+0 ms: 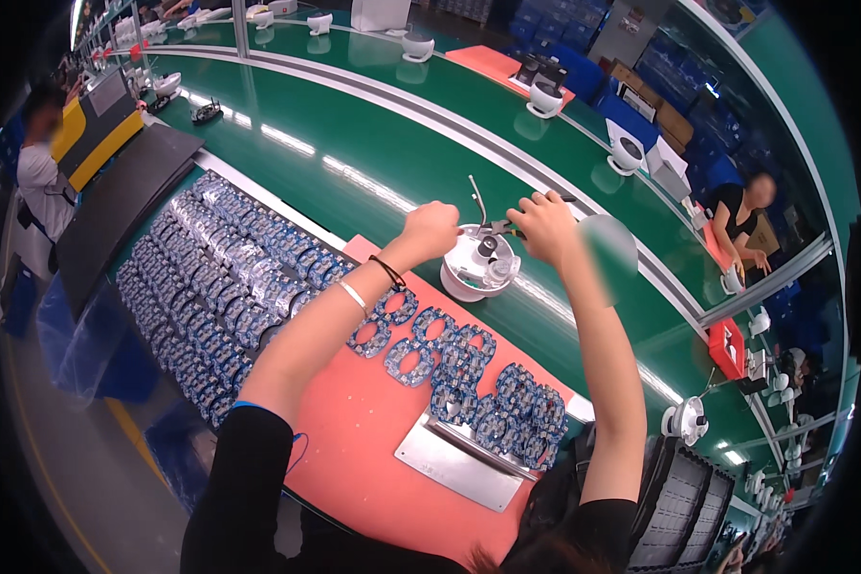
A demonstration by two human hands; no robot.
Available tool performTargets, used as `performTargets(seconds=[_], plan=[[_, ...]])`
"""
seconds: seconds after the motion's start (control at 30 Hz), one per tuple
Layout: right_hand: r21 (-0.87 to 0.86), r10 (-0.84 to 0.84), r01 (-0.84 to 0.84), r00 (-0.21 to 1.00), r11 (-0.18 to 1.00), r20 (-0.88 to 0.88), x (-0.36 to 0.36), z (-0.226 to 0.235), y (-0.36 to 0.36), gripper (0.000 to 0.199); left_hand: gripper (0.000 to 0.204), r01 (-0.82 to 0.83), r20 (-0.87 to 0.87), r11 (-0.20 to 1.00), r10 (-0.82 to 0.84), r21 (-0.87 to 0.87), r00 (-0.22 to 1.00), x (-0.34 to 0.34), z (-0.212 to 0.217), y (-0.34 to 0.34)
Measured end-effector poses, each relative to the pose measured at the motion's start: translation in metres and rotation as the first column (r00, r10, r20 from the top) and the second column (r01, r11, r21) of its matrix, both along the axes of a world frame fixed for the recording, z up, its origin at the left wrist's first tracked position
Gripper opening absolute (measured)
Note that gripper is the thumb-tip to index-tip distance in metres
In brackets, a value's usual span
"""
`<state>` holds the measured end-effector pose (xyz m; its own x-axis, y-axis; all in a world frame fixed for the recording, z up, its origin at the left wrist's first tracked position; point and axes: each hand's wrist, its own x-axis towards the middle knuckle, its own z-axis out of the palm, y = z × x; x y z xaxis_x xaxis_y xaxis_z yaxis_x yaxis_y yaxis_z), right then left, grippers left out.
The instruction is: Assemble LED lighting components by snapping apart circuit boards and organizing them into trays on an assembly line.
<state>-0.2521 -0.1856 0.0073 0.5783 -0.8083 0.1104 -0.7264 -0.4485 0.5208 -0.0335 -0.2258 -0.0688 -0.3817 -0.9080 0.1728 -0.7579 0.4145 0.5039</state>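
Green belt curved past my coral mat in a factory, white housing sat by the mat's far edge, right hand clenched pliers over it, left hand curled beside it, holding what I couldn't tell.

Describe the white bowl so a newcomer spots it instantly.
Start at the long green table, then the coral mat on its near side. Just beyond the mat's far edge, the white bowl is between left hand and right hand. Unlike the other white units, it has pliers over its top.
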Motion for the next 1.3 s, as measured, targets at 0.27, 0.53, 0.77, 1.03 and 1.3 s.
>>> performTargets(seconds=[0.27, 0.53, 0.77, 1.03, 1.3], plan=[[0.101, -0.064, 0.070, 0.996, 0.992, -0.055, -0.005, -0.003, -0.002, 0.016, 0.018, 0.172, 0.035, 0.976, -0.169, -0.131, 0.985, -0.019, 0.018, -0.002], [0.160, -0.070, 0.088, 0.991, 0.983, -0.118, -0.011, -0.008, 0.000, 0.012, 0.017, 0.192, 0.007, 0.975, -0.192, -0.110, 0.981, -0.038, 0.015, 0.005], [0.095, -0.070, 0.074, 0.996, 0.993, -0.047, -0.024, -0.009, 0.021, 0.007, 0.013, 0.299, -0.028, 0.944, -0.305, -0.140, 0.952, -0.054, 0.011, 0.009], [-0.026, -0.057, 0.060, 0.993, 0.998, 0.108, -0.034, 0.015, 0.047, 0.013, 0.023, 0.312, -0.258, 0.893, -0.401, -0.325, 0.879, 0.029, 0.064, 0.079], [-0.153, 0.179, -0.123, 0.878, 0.981, 0.444, 0.018, 0.080, 0.117, 0.030, 0.023, -0.444, -0.450, 0.890, 0.354, -0.107, 0.820, 0.307, 0.103, 0.339]])
